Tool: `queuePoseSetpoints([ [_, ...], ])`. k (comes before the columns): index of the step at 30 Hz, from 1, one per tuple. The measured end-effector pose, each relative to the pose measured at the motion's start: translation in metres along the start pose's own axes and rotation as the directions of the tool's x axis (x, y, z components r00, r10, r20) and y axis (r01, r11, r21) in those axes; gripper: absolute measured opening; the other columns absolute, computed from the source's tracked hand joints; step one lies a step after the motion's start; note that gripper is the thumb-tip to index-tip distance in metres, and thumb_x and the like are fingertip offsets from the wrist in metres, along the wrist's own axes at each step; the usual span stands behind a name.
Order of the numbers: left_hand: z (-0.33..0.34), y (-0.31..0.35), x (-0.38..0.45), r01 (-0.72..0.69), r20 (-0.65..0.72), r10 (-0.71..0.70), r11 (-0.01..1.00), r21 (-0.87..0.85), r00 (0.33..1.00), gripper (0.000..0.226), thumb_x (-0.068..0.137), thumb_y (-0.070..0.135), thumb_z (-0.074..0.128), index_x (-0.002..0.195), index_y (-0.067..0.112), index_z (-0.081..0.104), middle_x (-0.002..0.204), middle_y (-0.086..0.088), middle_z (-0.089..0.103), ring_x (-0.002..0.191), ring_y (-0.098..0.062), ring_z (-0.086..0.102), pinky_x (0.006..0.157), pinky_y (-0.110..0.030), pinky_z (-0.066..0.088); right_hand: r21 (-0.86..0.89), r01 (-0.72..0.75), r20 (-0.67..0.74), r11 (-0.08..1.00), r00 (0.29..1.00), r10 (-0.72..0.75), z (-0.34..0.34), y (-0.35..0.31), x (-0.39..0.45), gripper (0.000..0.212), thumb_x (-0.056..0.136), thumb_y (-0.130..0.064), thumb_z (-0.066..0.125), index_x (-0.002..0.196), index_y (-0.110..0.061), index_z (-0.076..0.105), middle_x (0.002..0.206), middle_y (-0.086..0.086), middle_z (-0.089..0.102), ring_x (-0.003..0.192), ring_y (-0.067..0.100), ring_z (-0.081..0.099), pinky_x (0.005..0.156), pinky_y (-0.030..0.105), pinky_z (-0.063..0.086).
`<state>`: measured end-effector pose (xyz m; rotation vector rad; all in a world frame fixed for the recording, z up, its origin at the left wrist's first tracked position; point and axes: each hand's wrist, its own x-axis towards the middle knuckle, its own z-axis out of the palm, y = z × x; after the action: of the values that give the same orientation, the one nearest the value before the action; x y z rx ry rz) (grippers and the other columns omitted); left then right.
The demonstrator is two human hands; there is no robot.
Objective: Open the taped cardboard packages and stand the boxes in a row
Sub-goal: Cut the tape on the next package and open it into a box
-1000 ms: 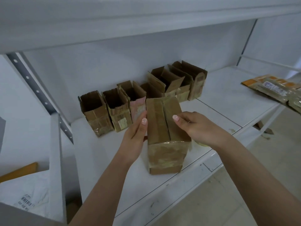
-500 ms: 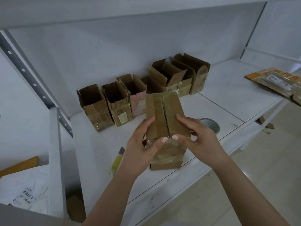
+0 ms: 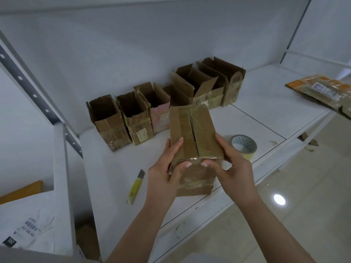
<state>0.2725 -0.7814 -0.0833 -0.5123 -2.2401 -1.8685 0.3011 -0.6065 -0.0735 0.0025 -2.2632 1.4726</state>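
Both hands gripped the taped package point(image 3: 191, 141) from opposite sides. The left hand point(image 3: 167, 168) curled round its left edge, fingers lying up along the top face and the thumb pressed on the near top edge. The right hand point(image 3: 231, 168) wrapped the right side the same way, its thumb meeting the left thumb at the middle of that near edge, just where the seam between the two top flaps ended. Neither hand was spread; each was clasped on the cardboard.

In the head view, the package stood upright near the front edge of the white shelf point(image 3: 266, 118), its flaps still closed under glossy brown tape, with more tape wrinkled across the near face. Behind it, against the back wall, opened boxes point(image 3: 133, 118) stood in a row, tops gaping. Three stood close side by side at the left, the third with a pink label on its front. A tighter cluster with raised flaps followed to the right, its boxes touching or overlapping so that their number was hard to tell.

A yellow utility knife point(image 3: 135, 184) lay flat on the shelf just left of the left wrist, apart from the package. A roll of tape point(image 3: 244, 146) lay on its side just right of the right hand, partly hidden by it. Flat orange-edged packets point(image 3: 322, 92) lay well apart at the far right. A white bag point(image 3: 28, 224) with printed labels sat below left, beyond the shelf upright.
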Motion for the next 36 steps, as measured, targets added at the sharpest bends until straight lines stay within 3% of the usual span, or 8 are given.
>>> queuePoseSetpoints([
  [2, -0.002, 0.0, 0.0, -0.005, 0.033, 0.004, 0.999, 0.033, 0.999, 0.054, 0.089, 0.043, 0.063, 0.14, 0.042, 0.046, 0.153, 0.003, 0.041, 0.14, -0.01, 0.039, 0.105, -0.035, 0.047, 0.09, -0.06, -0.019, 0.994, 0.998, 0.061, 0.004, 0.002, -0.002, 0.083, 0.072, -0.048, 0.072, 0.145, -0.027, 0.038, 0.129, -0.025, 0.053, 0.113, -0.017, 0.051, 0.09, 0.005, 0.044],
  [8, -0.01, 0.004, -0.003, 0.031, 0.18, -0.026, 0.999, -0.03, 0.983, 0.079, 0.091, 0.048, 0.061, 0.155, 0.028, 0.02, 0.149, 0.014, 0.045, 0.134, -0.006, 0.047, 0.108, -0.037, 0.044, 0.221, -0.066, 0.003, 0.973, 0.998, 0.067, 0.009, 0.007, -0.005, 0.075, 0.079, -0.048, 0.068, 0.144, -0.016, 0.047, 0.121, -0.007, 0.068, 0.111, 0.009, 0.065, 0.088, 0.023, 0.055],
  [15, -0.012, 0.017, 0.017, -0.063, 0.029, 0.065, 0.996, -0.066, 0.997, 0.06, 0.098, 0.064, 0.024, 0.134, 0.026, 0.054, 0.145, -0.004, 0.045, 0.14, -0.02, 0.038, 0.113, -0.048, 0.036, 0.231, -0.052, -0.032, 0.972, 0.998, 0.062, -0.007, -0.018, 0.011, 0.05, 0.082, -0.035, 0.071, 0.121, -0.005, 0.065, 0.094, -0.017, 0.073, 0.092, 0.005, 0.069, 0.074, 0.016, 0.053],
  [18, -0.008, 0.026, 0.025, -0.076, -0.037, 0.076, 0.997, -0.013, 0.996, 0.052, 0.097, 0.065, 0.021, 0.125, 0.037, 0.055, 0.147, -0.003, 0.04, 0.143, -0.009, 0.03, 0.118, -0.036, 0.029, 0.219, -0.07, -0.041, 0.973, 0.996, 0.081, -0.01, -0.029, 0.015, 0.034, 0.08, -0.039, 0.069, 0.096, -0.009, 0.072, 0.078, -0.018, 0.072, 0.081, 0.002, 0.069, 0.069, 0.013, 0.051],
  [22, -0.006, 0.033, 0.03, -0.068, -0.007, 0.067, 0.995, -0.073, 0.998, 0.051, 0.096, 0.066, 0.02, 0.125, 0.04, 0.053, 0.145, -0.007, 0.041, 0.14, -0.028, 0.037, 0.11, -0.056, 0.035, 0.193, -0.064, -0.065, 0.979, 0.995, 0.078, -0.014, -0.042, 0.018, 0.028, 0.078, -0.045, 0.069, 0.087, -0.018, 0.072, 0.079, -0.014, 0.073, 0.083, 0.005, 0.07, 0.072, 0.018, 0.053],
  [25, -0.005, 0.037, 0.031, -0.08, 0.008, 0.08, 0.995, -0.061, 0.997, 0.056, 0.095, 0.068, 0.019, 0.127, 0.036, 0.051, 0.141, -0.009, 0.045, 0.137, -0.031, 0.04, 0.108, -0.056, 0.038, 0.195, -0.074, -0.073, 0.978, 0.993, 0.09, -0.016, -0.047, 0.018, 0.033, 0.077, -0.047, 0.067, 0.09, -0.017, 0.074, 0.083, -0.008, 0.075, 0.085, 0.01, 0.071, 0.077, 0.027, 0.055],
  [32, -0.002, 0.054, 0.03, -0.133, -0.016, 0.134, 0.99, 0.054, 0.991, 0.044, 0.101, 0.045, 0.022, 0.12, 0.024, 0.055, 0.126, 0.002, 0.051, 0.124, -0.009, 0.048, 0.103, -0.018, 0.038, 0.177, -0.101, -0.071, 0.979, 0.991, 0.115, -0.015, -0.05, 0.018, 0.04, 0.076, -0.051, 0.066, 0.084, -0.013, 0.074, 0.077, -0.001, 0.074, 0.078, 0.013, 0.07, 0.071, 0.026, 0.056],
  [36, -0.001, 0.056, 0.03, -0.147, -0.027, 0.151, 0.982, 0.118, 0.988, 0.052, 0.099, 0.056, 0.021, 0.12, 0.022, 0.054, 0.122, 0.004, 0.052, 0.12, -0.002, 0.046, 0.095, -0.005, 0.033, 0.163, -0.108, -0.065, 0.981, 0.991, 0.12, -0.014, -0.05, 0.021, 0.04, 0.079, -0.054, 0.068, 0.084, -0.014, 0.074, 0.075, -0.003, 0.073, 0.075, 0.013, 0.07, 0.068, 0.029, 0.056],
])
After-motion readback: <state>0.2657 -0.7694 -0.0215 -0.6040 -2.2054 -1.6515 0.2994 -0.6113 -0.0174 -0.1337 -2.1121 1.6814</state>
